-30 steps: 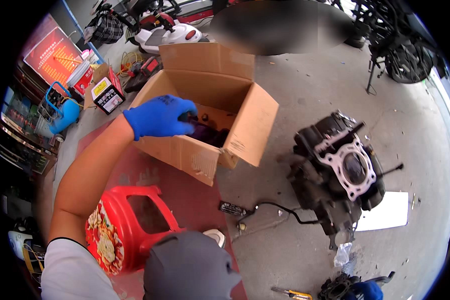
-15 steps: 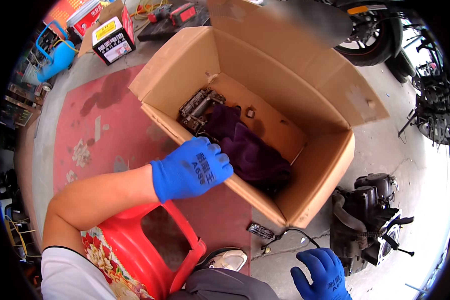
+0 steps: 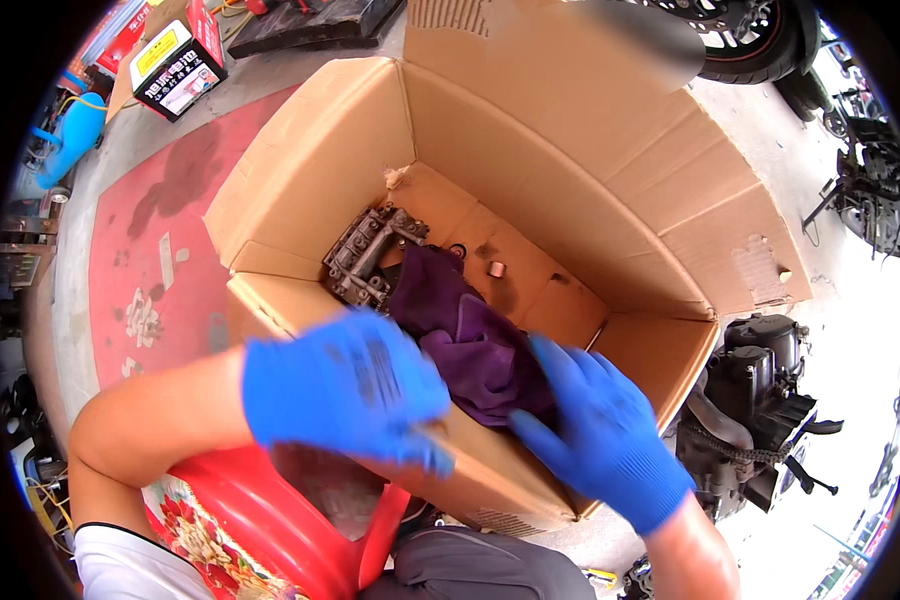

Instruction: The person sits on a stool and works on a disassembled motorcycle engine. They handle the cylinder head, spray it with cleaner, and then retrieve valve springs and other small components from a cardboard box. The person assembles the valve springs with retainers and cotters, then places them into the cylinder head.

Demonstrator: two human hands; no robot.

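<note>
A large open cardboard box (image 3: 530, 130) stands in front of me. Inside it a crumpled purple cloth (image 3: 475, 350) lies beside a dirty metal engine part (image 3: 365, 255). Over the near left wall of the box is my left hand (image 3: 345, 385) in a blue glove, its fingers smeared by motion; whether they touch the cardboard I cannot tell. My right hand (image 3: 605, 430), gloved in blue too, reaches over the near right wall toward the cloth, thumb and fingers apart. A small ring-like metal piece (image 3: 497, 269) rests on the box floor.
A red plastic stool (image 3: 260, 510) with a floral cover stands at my left, on a red mat (image 3: 140, 270). A black engine (image 3: 750, 400) sits right of the box. A motorcycle wheel (image 3: 750, 50) is at the back right, and a printed carton (image 3: 178, 65) at the back left.
My right hand has come up from the lower right to the cloth inside the box. My left hand has shifted slightly left and down. The box appears closer as the view moved.
</note>
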